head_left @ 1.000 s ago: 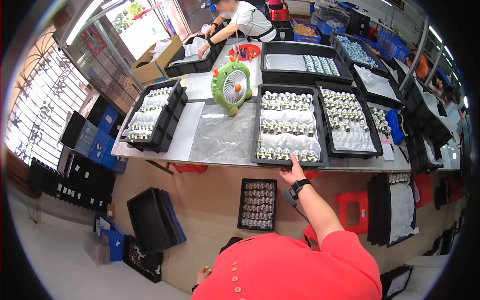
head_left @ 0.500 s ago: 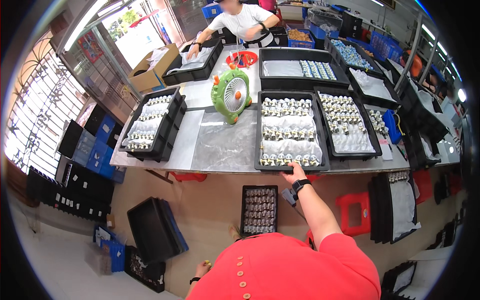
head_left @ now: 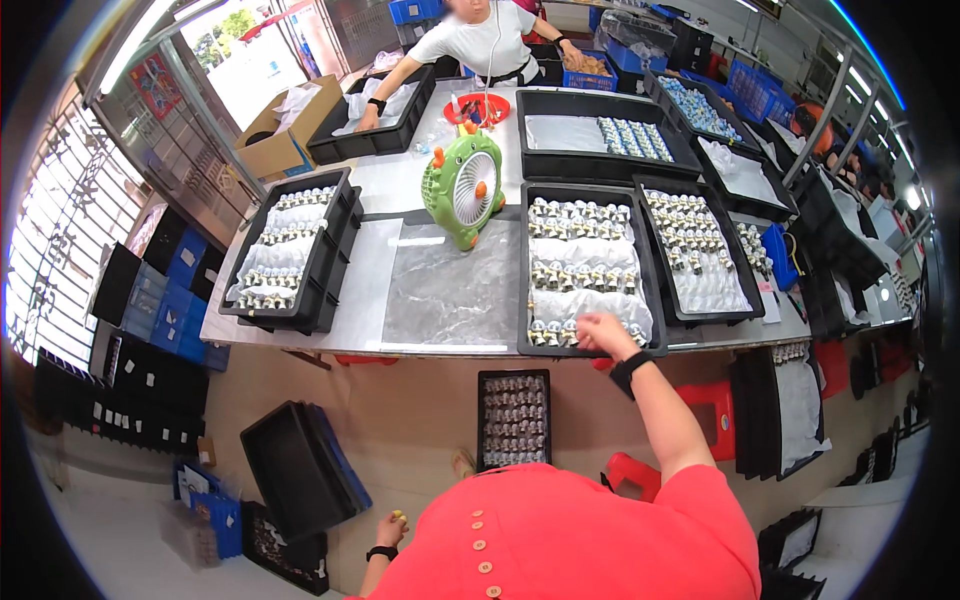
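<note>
My right hand [head_left: 606, 337] is over the near edge of a black tray [head_left: 657, 300], above its front row of small figurines [head_left: 553, 333] with pale round heads. Its fingers are curled together, and whatever may be between them is hidden. Further figurine rows [head_left: 580, 275] lie in this tray on white cloth. Low beside my body, my left hand [head_left: 388, 532] is closed around a small yellowish piece [head_left: 400, 515], too small to make out fully.
A green fan [head_left: 465, 190] stands mid-table. Trays of figurines sit left [head_left: 290, 250] and right [head_left: 697, 245]. Below the table edge are a filled crate [head_left: 514, 420], a red stool [head_left: 632, 474] and stacked trays [head_left: 300, 470]. Across the table, a person [head_left: 485, 45] reaches into containers.
My right hand has gone from the tray's front rim to over the front figurine row, where fewer figurines show at the right. My left hand has shifted slightly outward. The other person's arms have spread.
</note>
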